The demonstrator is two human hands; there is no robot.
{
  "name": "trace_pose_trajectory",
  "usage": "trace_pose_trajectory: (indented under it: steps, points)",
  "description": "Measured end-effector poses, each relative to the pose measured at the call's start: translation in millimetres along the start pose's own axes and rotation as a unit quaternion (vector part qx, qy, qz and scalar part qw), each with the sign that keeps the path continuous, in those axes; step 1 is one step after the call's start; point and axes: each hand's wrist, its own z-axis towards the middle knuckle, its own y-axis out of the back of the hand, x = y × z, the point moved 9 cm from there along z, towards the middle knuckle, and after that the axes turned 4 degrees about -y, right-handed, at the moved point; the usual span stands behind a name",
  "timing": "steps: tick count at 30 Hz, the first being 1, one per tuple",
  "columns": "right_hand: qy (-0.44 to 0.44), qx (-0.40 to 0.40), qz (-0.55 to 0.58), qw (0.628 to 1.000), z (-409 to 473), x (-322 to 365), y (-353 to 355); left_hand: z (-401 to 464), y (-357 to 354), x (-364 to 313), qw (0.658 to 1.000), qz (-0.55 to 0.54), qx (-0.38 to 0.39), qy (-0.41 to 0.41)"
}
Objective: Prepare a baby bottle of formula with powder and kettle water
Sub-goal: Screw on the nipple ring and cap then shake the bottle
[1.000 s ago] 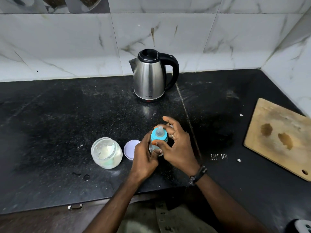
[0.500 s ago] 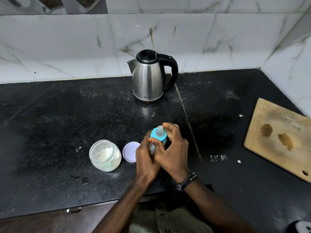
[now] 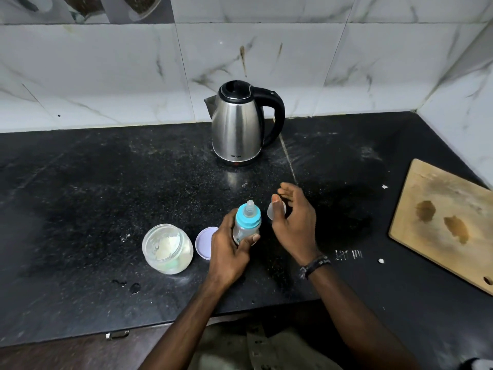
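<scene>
A small baby bottle (image 3: 246, 231) with a blue collar and a clear teat stands upright on the black counter (image 3: 93, 198). My left hand (image 3: 229, 252) is wrapped around its body. My right hand (image 3: 293, 222) is just right of the bottle and off it, fingers apart. Its thumb lies across a small clear bottle cap (image 3: 282, 209); whether it grips the cap is unclear. A steel kettle (image 3: 237, 126) with a black lid and handle stands behind, near the wall. An open glass jar of white powder (image 3: 167, 249) sits left of the bottle, its pale lid (image 3: 204, 243) beside it.
A wooden cutting board (image 3: 448, 222) lies at the right edge of the counter. Marble-tiled walls close the back and the right corner. Small white crumbs and dark drops dot the counter. The counter's front edge runs just below my forearms.
My right hand has left the bottle's top and moved right onto the clear cap. The left hand keeps hold of the bottle. The camera has shifted slightly.
</scene>
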Motion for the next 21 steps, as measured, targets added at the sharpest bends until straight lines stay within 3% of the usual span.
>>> trace_pose_trajectory:
  steps: [5, 8, 12, 17, 21]
  points:
    - [-0.047, 0.12, -0.193, 0.973, 18.0, -45.3, -22.0, 2.2, 1.7, -0.3, 1.0, -0.008, -0.004, 0.0]
    - [-0.062, 0.176, -0.242, 0.952, 17.4, -62.2, -36.0, 3.1, 1.6, -1.4, 1.0, -0.008, -0.003, 0.001]
    - [-0.044, 0.196, -0.29, 0.936, 13.7, -69.7, -49.1, 2.9, 1.6, -1.2, 1.0, -0.009, -0.001, 0.004]
    - [-0.037, 0.191, -0.287, 0.938, 12.5, -70.5, -51.0, 3.6, -0.4, 3.0, 1.0, -0.004, 0.009, 0.008]
    - [-0.059, 0.148, -0.164, 0.973, 20.4, -67.0, -34.0, 2.3, 0.2, 1.9, 1.0, -0.006, 0.008, 0.003]
